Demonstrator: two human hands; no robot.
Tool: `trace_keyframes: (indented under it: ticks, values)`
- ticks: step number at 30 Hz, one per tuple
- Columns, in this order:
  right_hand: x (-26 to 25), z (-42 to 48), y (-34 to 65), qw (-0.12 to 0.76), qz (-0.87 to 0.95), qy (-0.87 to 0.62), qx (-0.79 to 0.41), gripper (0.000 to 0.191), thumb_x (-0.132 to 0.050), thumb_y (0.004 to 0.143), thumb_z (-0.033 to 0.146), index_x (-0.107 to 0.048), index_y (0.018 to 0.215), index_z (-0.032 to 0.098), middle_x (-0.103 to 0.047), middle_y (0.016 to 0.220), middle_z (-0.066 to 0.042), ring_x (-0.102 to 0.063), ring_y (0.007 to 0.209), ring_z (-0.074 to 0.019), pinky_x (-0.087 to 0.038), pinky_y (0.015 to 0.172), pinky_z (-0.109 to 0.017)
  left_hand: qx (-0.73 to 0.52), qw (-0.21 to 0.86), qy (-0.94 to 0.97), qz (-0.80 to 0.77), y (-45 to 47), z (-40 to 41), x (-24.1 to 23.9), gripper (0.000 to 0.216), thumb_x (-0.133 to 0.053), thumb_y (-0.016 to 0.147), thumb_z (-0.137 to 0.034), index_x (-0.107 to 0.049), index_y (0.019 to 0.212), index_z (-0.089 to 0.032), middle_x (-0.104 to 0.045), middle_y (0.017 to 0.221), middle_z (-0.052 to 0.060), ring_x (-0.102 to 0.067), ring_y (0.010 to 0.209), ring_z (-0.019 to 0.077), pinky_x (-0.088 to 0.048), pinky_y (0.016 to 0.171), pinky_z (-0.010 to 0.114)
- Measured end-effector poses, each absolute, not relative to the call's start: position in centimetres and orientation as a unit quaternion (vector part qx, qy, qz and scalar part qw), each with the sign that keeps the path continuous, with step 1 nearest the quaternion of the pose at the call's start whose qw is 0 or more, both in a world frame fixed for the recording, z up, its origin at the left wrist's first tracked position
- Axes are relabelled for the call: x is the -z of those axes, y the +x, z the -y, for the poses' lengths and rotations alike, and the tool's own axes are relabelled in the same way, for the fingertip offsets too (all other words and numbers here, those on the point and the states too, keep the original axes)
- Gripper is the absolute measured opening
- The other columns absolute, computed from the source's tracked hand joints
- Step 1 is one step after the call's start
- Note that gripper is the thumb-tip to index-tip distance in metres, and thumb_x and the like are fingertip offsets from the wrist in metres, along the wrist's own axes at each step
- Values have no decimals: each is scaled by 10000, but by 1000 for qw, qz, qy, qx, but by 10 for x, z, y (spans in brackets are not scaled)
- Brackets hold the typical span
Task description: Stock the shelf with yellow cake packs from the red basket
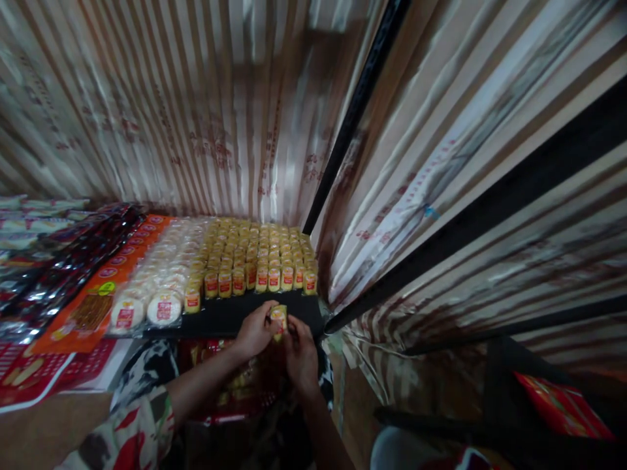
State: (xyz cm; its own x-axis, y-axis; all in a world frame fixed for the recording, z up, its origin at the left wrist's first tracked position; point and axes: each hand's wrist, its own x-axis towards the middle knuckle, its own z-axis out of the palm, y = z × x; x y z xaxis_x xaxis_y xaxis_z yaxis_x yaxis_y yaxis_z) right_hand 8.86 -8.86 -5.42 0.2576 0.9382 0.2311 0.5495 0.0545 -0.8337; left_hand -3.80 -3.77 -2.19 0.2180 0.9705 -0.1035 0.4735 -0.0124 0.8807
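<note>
A small yellow snack packet (279, 316) with a red-and-white label is pinched between both of my hands, just in front of the dark shelf's (220, 316) front edge. My left hand (257, 331) grips its left side, and my right hand (300, 352) has its fingers closed on the right side. Behind them, rows of matching yellow packets (262, 258) stand on the shelf. Below my hands, a red bag or box (235, 391) with more yellow packets lies on my lap, partly hidden by my forearms.
Left of the yellow rows lie round white cracker packs (164, 307), an orange snack bag (93, 310) and dark shiny packets (53, 274). Black metal posts (362, 111) stand before striped sheeting (220, 98). At lower right is a red packet (563, 405).
</note>
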Motion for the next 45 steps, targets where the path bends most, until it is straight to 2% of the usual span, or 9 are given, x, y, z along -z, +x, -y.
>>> trace_keyframes:
  ticks: [3, 6, 15, 23, 30, 36, 41, 45]
  values:
    - [57, 76, 95, 465, 584, -656, -110, 386, -366, 861, 288, -501, 1197, 156, -539, 1169, -135, -491, 1096, -223, -440, 897, -403, -306, 387, 662, -563, -17, 19, 19, 406, -515, 773, -213, -514, 1179, -206, -632, 965, 15, -559, 708, 121, -436, 738, 226]
    - [62, 65, 102, 457, 600, -655, -46, 406, -325, 880, 255, -450, 1252, 151, -510, 1211, -139, -441, 1155, -228, -395, 942, -445, -332, 342, 673, -566, 2, 1, 21, 402, -511, 788, -183, -511, 1189, -204, -610, 1080, 38, -580, 853, 146, -431, 832, 257]
    - [78, 36, 116, 433, 624, -650, -22, 474, -291, 834, 115, -419, 1290, 120, -480, 1275, -130, -378, 1214, -204, -370, 981, -430, -351, 283, 695, -561, 37, -26, 22, 357, -483, 800, -112, -544, 1145, -178, -565, 1110, 86, -531, 1035, 190, -422, 916, 320]
    - [85, 22, 120, 437, 622, -649, -30, 499, -308, 804, 85, -457, 1276, 148, -468, 1262, -135, -399, 1197, -217, -389, 974, -432, -362, 261, 699, -558, 42, -32, 32, 375, -464, 810, -115, -515, 1177, -174, -528, 1146, 99, -516, 1049, 191, -420, 926, 328]
    - [84, 16, 122, 437, 606, -664, 16, 497, -307, 822, 89, -425, 1298, 167, -274, 1427, -128, -206, 1322, -255, -324, 1000, -529, -364, 265, 693, -563, 46, -37, 36, 360, -453, 823, -138, -501, 1176, -192, -522, 1136, 91, -537, 993, 187, -445, 880, 331]
    - [94, 9, 125, 438, 626, -646, 10, 529, -274, 819, 74, -358, 1338, 129, -356, 1385, -138, -216, 1326, -214, -303, 1030, -503, -400, 286, 673, -553, 46, -35, 48, 393, -451, 802, -132, -429, 1194, -153, -533, 1004, 76, -544, 908, 170, -468, 833, 324]
    - [94, 9, 126, 433, 620, -654, -3, 479, -319, 849, 150, -375, 1324, 124, -394, 1352, -154, -277, 1295, -216, -318, 1022, -482, -402, 274, 699, -524, 46, -25, 56, 249, -401, 833, -144, -499, 1060, -171, -529, 979, 67, -541, 905, 159, -466, 854, 317]
    - [92, 10, 126, 420, 625, -658, -9, 478, -366, 852, 185, -363, 1328, 140, -373, 1358, -153, -280, 1293, -229, -322, 1014, -475, -361, 263, 732, -515, 45, -20, 55, 293, -352, 845, -126, -549, 1058, -171, -523, 1022, 74, -539, 945, 155, -446, 902, 287]
